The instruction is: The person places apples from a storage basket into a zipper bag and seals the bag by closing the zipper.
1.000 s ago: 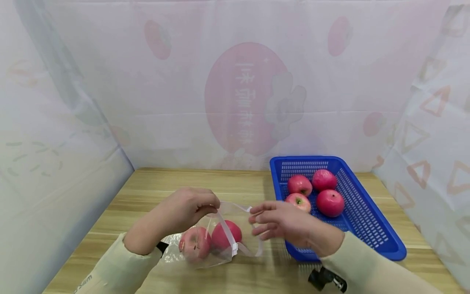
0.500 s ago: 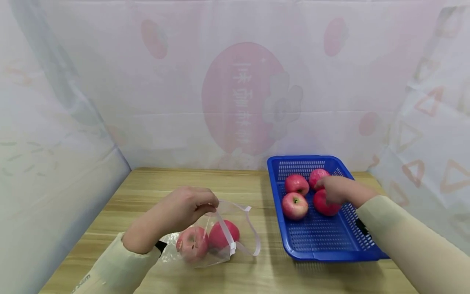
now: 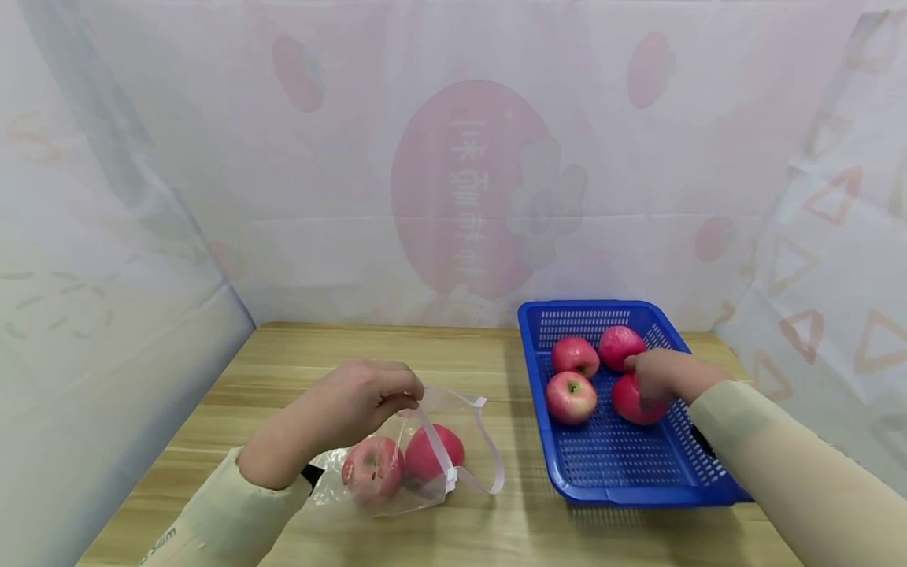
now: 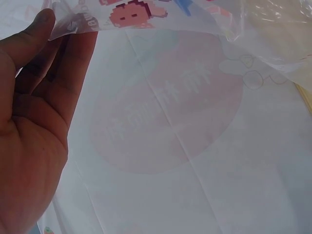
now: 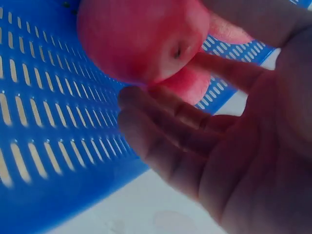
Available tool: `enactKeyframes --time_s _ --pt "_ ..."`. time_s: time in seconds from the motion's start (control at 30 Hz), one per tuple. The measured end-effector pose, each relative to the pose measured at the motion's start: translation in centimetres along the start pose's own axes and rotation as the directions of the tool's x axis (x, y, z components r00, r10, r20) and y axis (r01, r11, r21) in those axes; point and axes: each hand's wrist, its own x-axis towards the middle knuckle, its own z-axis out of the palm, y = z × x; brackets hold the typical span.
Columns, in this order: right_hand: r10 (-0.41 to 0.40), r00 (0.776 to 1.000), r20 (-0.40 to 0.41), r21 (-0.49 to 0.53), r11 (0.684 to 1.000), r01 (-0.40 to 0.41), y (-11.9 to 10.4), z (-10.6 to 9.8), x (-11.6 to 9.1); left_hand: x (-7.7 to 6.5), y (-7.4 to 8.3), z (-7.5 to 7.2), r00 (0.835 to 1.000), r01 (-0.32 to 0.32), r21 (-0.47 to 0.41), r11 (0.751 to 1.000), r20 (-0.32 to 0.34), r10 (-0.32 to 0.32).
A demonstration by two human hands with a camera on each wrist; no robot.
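My left hand [image 3: 364, 402] pinches the rim of a clear plastic bag [image 3: 453, 402] with a white-edged mouth. The bag lies on its side, its mouth held up and facing right. Inside it rest two red apples, one [image 3: 372, 469] deeper in and one [image 3: 434, 452] nearer the mouth. In the left wrist view, the bag's printed film [image 4: 131, 14] runs from thumb to fingers. Over the blue basket, my right hand [image 3: 669, 376] grips a red apple [image 3: 632, 400]. The right wrist view has thumb and fingers around this apple [image 5: 141, 39], its dimple towards the palm.
The blue plastic basket [image 3: 534, 425] with slotted walls stands on the right of the wooden table [image 3: 298, 346]. Three more apples sit in it: one at the left [image 3: 571, 398], one behind it [image 3: 575, 357], one at the back [image 3: 620, 346]. Printed cloth walls [image 3: 319, 260] enclose the table.
My right hand has gone from the bag's mouth into the basket and taken hold of the front right apple, which has shifted slightly. The left hand has kept its place on the bag.
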Motion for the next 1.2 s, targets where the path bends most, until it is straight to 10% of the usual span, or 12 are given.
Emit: enactKeyframes --time_s 0.57,1.07,1.13,1.2 --pt "0.022 0.999 0.026 0.056 0.998 -0.023 -0.7 1.0 -0.4 0.0 0.0 0.1 1.000 -0.009 -0.005 1.000 0.004 0.009" --pt "-0.052 0.979 -0.196 0.120 0.990 0.077 1.5 0.3 -1.3 0.1 0.0 0.2 1.000 -0.012 -0.016 1.000 0.004 0.012" --pt "-0.053 0.975 -0.216 0.278 0.954 0.114 1.7 0.2 -1.6 0.2 0.1 0.2 1.000 -0.010 -0.015 1.000 0.006 0.010" --pt "-0.057 0.969 -0.239 0.544 0.819 0.182 1.8 0.0 -2.0 0.2 0.1 0.2 1.000 -0.007 -0.014 1.000 0.006 0.007"
